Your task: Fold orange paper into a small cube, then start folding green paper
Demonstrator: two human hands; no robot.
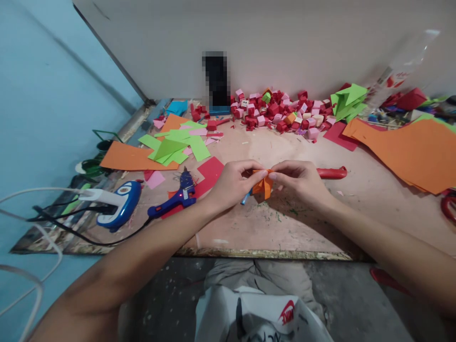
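A small piece of folded orange paper (262, 186) is held up over the middle of the table between both hands. My left hand (237, 183) pinches its upper left edge between thumb and fingers. On the other side, the thumb and fingertips of my right hand (297, 178) close on its upper right edge. A blue pen-like stick (245, 198) lies partly hidden beside my left fingers. Behind my right hand, a red handle (333, 172) sticks out; its other end is covered. Left of my left hand rests a blue glue gun (180, 194) on red paper.
Many small red and pink paper cubes (274, 111) are heaped along the back. Green paper strips (174, 145) and orange sheets (124, 156) lie left; larger orange sheets (409, 147) lie right. A blue-and-white power strip (123, 204) with cables, a phone (217, 80) and a plastic bottle (402, 71) surround the work area.
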